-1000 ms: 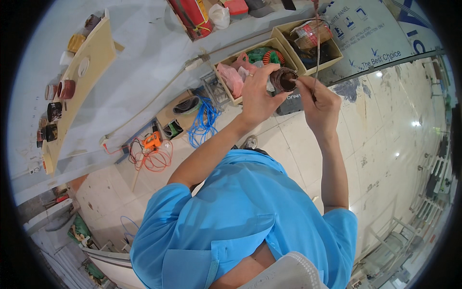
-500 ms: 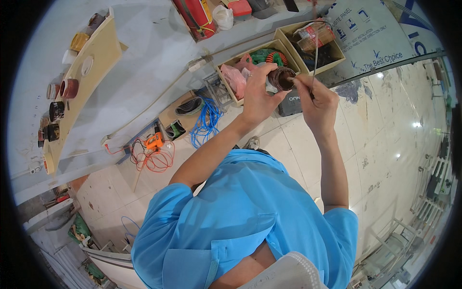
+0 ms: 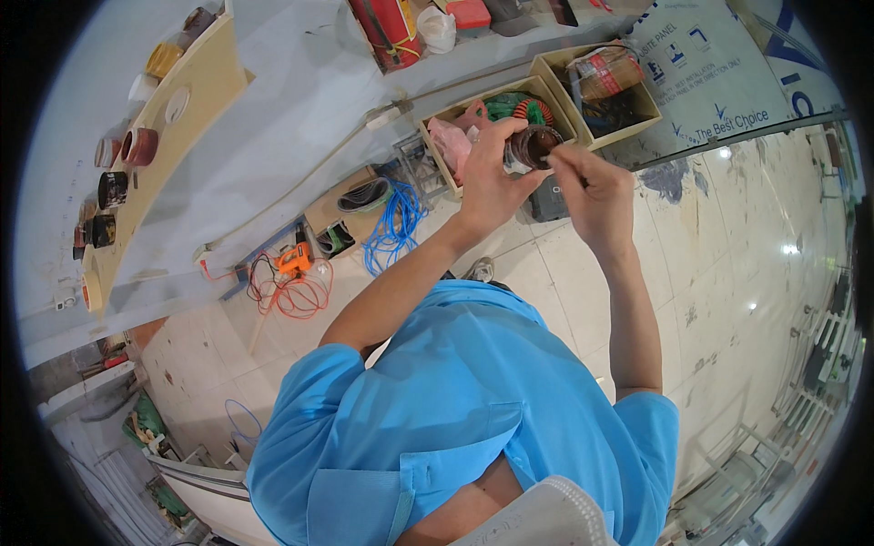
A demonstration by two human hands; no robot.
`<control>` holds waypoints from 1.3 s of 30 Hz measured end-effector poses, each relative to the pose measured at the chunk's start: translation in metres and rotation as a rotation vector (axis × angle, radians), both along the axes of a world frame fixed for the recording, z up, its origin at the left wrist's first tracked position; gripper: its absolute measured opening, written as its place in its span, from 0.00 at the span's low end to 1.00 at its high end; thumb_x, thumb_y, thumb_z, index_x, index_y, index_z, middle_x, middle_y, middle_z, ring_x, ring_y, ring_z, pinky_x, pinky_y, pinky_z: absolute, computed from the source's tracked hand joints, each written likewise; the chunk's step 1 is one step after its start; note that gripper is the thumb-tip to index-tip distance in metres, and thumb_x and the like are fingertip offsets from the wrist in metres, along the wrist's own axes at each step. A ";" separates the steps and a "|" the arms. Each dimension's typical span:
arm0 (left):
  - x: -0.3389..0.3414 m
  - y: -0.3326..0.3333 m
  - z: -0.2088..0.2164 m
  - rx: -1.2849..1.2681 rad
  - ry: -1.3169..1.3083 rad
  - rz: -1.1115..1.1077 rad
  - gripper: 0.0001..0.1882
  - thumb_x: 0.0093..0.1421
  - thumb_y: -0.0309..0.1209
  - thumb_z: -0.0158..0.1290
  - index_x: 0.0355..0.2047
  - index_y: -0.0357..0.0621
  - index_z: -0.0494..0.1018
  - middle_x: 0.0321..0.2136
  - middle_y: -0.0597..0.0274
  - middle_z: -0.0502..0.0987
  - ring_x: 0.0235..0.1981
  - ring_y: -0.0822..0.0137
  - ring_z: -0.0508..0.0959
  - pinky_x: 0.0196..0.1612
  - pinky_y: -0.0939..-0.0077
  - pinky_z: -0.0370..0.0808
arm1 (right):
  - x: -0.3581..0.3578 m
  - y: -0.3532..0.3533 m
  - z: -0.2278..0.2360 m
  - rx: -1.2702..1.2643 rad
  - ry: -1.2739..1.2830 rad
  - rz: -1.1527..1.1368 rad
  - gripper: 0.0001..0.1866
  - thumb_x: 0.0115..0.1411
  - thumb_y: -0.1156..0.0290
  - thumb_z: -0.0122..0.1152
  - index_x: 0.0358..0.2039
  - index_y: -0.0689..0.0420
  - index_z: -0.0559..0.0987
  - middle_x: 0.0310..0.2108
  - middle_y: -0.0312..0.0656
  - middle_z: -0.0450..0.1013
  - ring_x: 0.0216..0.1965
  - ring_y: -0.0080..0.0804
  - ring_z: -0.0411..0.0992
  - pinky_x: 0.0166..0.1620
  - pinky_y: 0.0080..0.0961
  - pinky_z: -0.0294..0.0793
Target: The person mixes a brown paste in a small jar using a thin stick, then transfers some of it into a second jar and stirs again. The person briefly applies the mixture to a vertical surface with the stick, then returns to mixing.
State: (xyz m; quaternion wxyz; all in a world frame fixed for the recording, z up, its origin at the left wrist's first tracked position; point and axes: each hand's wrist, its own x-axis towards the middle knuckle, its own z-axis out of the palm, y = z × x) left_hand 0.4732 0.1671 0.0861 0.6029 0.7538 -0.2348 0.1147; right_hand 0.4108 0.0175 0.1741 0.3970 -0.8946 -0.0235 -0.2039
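Work looks underway, unfinished: the left hand [image 3: 492, 182] grips an open jar [image 3: 539, 146], dark inside. The right hand [image 3: 597, 193] is pinched closed by its mouth, holding what, unclear.

Head-worn fisheye, steeply downward over hands [image 3: 492, 187]

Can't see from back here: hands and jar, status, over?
Left hand holding dark jar, mouth open. Right hand pinched by its rim; anything held unclear. Open boxes just beyond.

Jar [image 3: 522, 148] dark brown; shirt [image 3: 437, 373] plain blue; coiled cable [image 3: 391, 235] blue; power tool [image 3: 293, 259] orange.
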 end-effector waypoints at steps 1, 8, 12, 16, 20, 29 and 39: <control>0.000 0.001 0.000 -0.029 -0.006 -0.008 0.37 0.47 0.23 0.75 0.58 0.44 0.73 0.54 0.52 0.78 0.59 0.54 0.79 0.61 0.63 0.74 | 0.001 0.001 0.000 0.010 -0.055 -0.037 0.02 0.64 0.75 0.67 0.37 0.58 0.83 0.26 0.46 0.79 0.24 0.44 0.76 0.28 0.30 0.74; 0.001 0.009 0.000 -0.027 -0.047 0.034 0.38 0.46 0.23 0.75 0.57 0.44 0.72 0.50 0.53 0.79 0.51 0.55 0.81 0.54 0.64 0.78 | 0.002 0.008 -0.002 0.061 0.101 0.063 0.06 0.63 0.77 0.67 0.41 0.56 0.84 0.26 0.44 0.78 0.23 0.44 0.78 0.29 0.34 0.76; 0.001 0.014 -0.002 -0.071 -0.083 0.045 0.36 0.47 0.23 0.75 0.56 0.43 0.72 0.48 0.53 0.79 0.47 0.56 0.82 0.51 0.66 0.80 | 0.008 0.011 -0.002 -0.177 -0.087 -0.008 0.05 0.63 0.74 0.68 0.40 0.56 0.82 0.27 0.45 0.80 0.24 0.46 0.78 0.29 0.35 0.77; 0.007 0.021 -0.008 -0.102 -0.051 0.014 0.39 0.48 0.23 0.75 0.59 0.42 0.69 0.49 0.53 0.78 0.49 0.59 0.82 0.52 0.67 0.80 | 0.009 0.012 -0.001 -0.301 -0.019 0.038 0.05 0.66 0.72 0.68 0.40 0.59 0.82 0.28 0.48 0.80 0.25 0.47 0.78 0.29 0.35 0.76; 0.007 0.025 -0.014 -0.205 0.123 -0.098 0.41 0.49 0.22 0.74 0.61 0.40 0.65 0.49 0.54 0.77 0.51 0.60 0.81 0.53 0.67 0.80 | 0.013 0.013 -0.002 -0.370 0.054 0.043 0.07 0.62 0.73 0.66 0.40 0.54 0.78 0.29 0.43 0.81 0.29 0.47 0.81 0.31 0.41 0.79; 0.007 0.040 -0.016 -0.249 0.299 -0.339 0.42 0.55 0.21 0.71 0.67 0.42 0.62 0.54 0.56 0.72 0.55 0.61 0.78 0.59 0.68 0.80 | 0.024 0.020 0.004 -0.386 -0.033 0.122 0.09 0.58 0.74 0.66 0.40 0.54 0.77 0.32 0.41 0.81 0.28 0.47 0.80 0.31 0.41 0.79; 0.013 0.045 -0.020 -0.178 0.071 -0.131 0.38 0.51 0.22 0.74 0.61 0.43 0.70 0.52 0.54 0.76 0.51 0.58 0.80 0.50 0.66 0.79 | 0.019 0.027 0.012 -0.420 0.046 0.201 0.12 0.55 0.77 0.68 0.40 0.53 0.79 0.29 0.40 0.79 0.27 0.45 0.80 0.30 0.38 0.77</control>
